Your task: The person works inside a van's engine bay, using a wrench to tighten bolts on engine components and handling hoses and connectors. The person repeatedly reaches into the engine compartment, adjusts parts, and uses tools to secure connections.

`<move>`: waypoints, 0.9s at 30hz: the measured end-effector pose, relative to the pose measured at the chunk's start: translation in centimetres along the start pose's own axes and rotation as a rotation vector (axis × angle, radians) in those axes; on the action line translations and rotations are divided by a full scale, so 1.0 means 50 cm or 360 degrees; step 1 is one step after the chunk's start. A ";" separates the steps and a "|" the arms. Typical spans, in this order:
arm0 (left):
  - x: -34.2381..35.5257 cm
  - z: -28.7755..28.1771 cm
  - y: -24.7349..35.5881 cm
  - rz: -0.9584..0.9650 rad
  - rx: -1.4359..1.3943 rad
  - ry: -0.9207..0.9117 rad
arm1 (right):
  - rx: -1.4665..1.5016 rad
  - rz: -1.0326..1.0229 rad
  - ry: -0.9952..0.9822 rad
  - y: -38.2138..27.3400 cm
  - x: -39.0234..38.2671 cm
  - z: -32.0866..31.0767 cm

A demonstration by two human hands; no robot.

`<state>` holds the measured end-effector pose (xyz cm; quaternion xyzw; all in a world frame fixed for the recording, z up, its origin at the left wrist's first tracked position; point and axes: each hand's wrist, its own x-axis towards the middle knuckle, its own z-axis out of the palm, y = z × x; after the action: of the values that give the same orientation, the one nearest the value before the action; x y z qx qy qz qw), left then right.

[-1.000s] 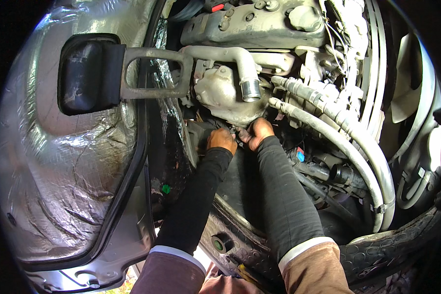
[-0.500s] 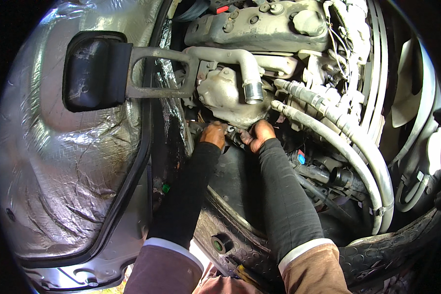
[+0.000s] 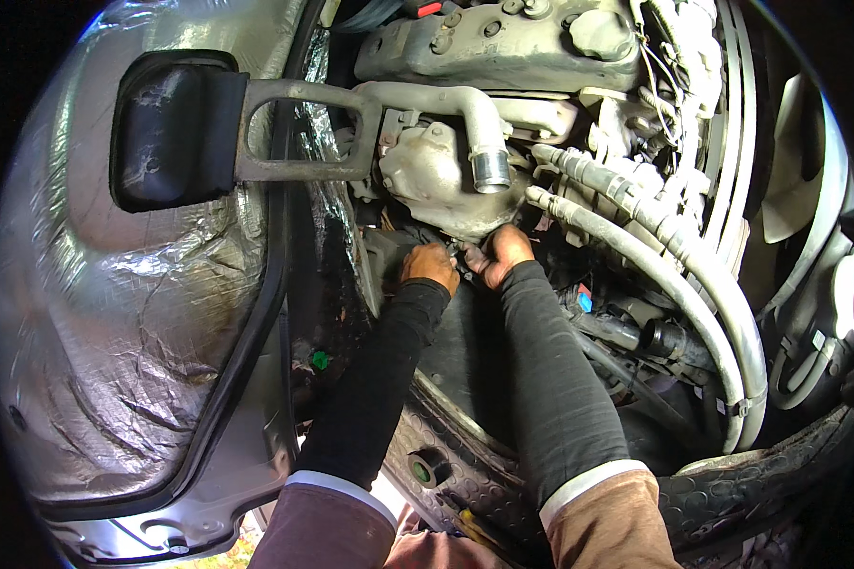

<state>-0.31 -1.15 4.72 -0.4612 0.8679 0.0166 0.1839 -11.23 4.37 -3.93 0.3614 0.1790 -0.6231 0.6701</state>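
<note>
My left hand (image 3: 431, 267) and my right hand (image 3: 502, 256) work close together just below a dusty cast metal housing (image 3: 438, 185), both with fingers curled around a small dark fitting (image 3: 460, 262) that is partly hidden between them. What exactly the fitting is, I cannot make out. Above it, a bent metal pipe (image 3: 482, 128) ends in a shiny open mouth. Two pale hoses (image 3: 645, 256) run down to the right of my right hand.
Silver foil insulation (image 3: 114, 332) covers the panel on the left, with a bracket (image 3: 308, 175) reaching across. The valve cover (image 3: 474, 52) is at the top. A dark open hose end (image 3: 666, 339) and a blue connector (image 3: 584, 302) sit right. A textured dark edge (image 3: 731, 497) runs below.
My left hand shifted left half a second ago and is now back to the right, closer to my right hand. My right hand has moved up slightly.
</note>
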 end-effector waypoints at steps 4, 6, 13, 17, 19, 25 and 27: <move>0.009 0.015 0.005 -0.0014 0.0084 0.0038 | -0.0010 0.0000 0.0002 -0.004 0.001 -0.005; 0.025 0.030 -0.018 0.0009 0.0144 0.0054 | -0.0003 0.0009 -0.0014 0.002 0.002 -0.001; 0.047 0.020 -0.064 0.0578 0.0284 0.0304 | 0.0009 -0.0001 -0.0072 -0.002 0.015 -0.007; 0.043 0.028 -0.098 0.0283 0.0185 0.0220 | -0.0013 0.0031 -0.0055 0.002 0.012 0.001; 0.027 0.042 -0.082 0.0108 0.0144 0.0146 | -0.0024 0.0023 -0.0017 0.001 0.007 0.000; 0.004 0.022 -0.013 0.0042 0.0050 0.0092 | -0.0001 0.0024 -0.0007 -0.004 0.018 -0.007; 0.001 0.024 -0.003 0.0002 0.0027 0.0075 | -0.0016 0.0036 0.0013 0.002 0.014 -0.003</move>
<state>0.17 -1.02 3.63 -0.4594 0.8723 -0.0014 0.1672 -11.00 3.95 -4.50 0.3626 0.1808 -0.6132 0.6781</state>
